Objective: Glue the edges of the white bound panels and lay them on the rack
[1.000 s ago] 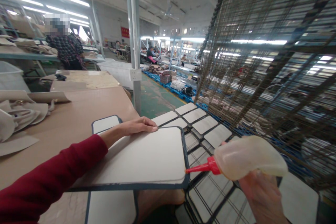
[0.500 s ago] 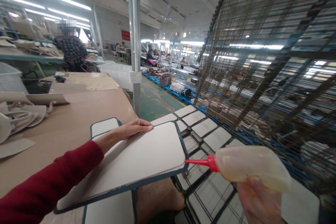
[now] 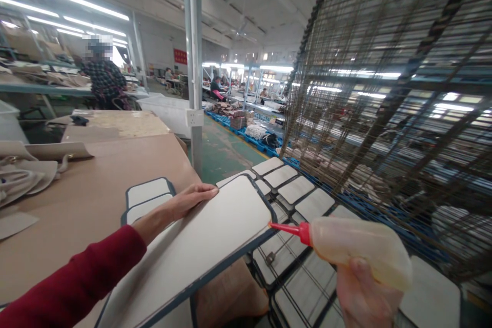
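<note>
My left hand [image 3: 194,201] pinches the far edge of a large white panel [image 3: 200,241] with rounded corners and a dark blue border. The panel is tilted above the table's edge. In my right hand [image 3: 367,292] lies a translucent squeeze bottle [image 3: 357,248] holding yellowish liquid. Its red nozzle [image 3: 288,227] points left, and the tip is at the panel's right corner, on or just above the border; I cannot tell whether it touches. Similar bordered panels [image 3: 148,192] lie under my left forearm on the table.
A brown-topped table [image 3: 115,164] extends to the left, with beige cut pieces [image 3: 34,174] on it. On the right, white panels [image 3: 295,192] lie in rows on a wire rack, below a raised wire mesh [image 3: 384,61]. A grey post [image 3: 194,61] stands ahead. A person [image 3: 103,79] works at the back left.
The panel has tilted more steeply, its near end swinging down and right. The bottle's nozzle stays by the right corner. The view has shifted slightly.
</note>
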Action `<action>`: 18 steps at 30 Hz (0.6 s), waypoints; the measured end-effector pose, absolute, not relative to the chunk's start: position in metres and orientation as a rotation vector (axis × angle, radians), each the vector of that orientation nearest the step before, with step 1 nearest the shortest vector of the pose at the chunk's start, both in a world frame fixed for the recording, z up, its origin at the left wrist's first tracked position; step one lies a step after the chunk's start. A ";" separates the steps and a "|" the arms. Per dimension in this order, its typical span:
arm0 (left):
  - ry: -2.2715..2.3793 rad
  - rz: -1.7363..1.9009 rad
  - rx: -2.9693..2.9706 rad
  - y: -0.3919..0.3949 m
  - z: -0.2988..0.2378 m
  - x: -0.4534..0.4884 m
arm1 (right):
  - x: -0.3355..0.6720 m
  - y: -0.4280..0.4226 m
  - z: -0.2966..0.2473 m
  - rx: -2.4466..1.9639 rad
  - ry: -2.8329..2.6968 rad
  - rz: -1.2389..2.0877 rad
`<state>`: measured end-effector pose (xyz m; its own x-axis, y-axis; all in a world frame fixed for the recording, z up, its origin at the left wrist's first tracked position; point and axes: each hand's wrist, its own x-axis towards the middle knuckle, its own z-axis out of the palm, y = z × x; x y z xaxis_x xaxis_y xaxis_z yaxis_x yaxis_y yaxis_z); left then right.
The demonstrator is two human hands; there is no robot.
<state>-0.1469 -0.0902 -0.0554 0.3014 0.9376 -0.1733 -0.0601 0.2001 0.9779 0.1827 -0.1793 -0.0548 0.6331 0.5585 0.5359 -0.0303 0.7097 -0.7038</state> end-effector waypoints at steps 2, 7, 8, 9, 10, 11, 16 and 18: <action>1.021 0.934 1.093 -0.091 -0.058 -0.143 | 0.180 -0.179 -0.053 -0.714 -0.810 0.344; 1.027 0.998 1.003 -0.093 -0.069 -0.135 | 0.176 -0.170 -0.050 -0.710 -0.739 0.312; 1.029 1.011 0.990 -0.094 -0.071 -0.134 | 0.175 -0.167 -0.050 -0.709 -0.717 0.307; 1.029 1.025 0.978 -0.095 -0.072 -0.132 | 0.176 -0.165 -0.051 -0.711 -0.696 0.303; 1.028 1.038 0.969 -0.096 -0.072 -0.130 | 0.176 -0.163 -0.052 -0.707 -0.676 0.306; 1.025 1.050 0.960 -0.097 -0.073 -0.129 | 0.177 -0.160 -0.053 -0.701 -0.659 0.323; 1.053 1.077 0.920 -0.102 -0.077 -0.123 | 0.176 -0.153 -0.055 -0.701 -0.667 0.374; 1.069 1.074 0.904 -0.103 -0.081 -0.121 | 0.174 -0.150 -0.054 -0.704 -0.675 0.373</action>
<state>-0.1214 -0.1033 -0.0807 0.1205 0.9674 -0.2227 -0.2267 0.2452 0.9426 0.1742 -0.1501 -0.0537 0.7290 0.5253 0.4388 -0.0919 0.7104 -0.6978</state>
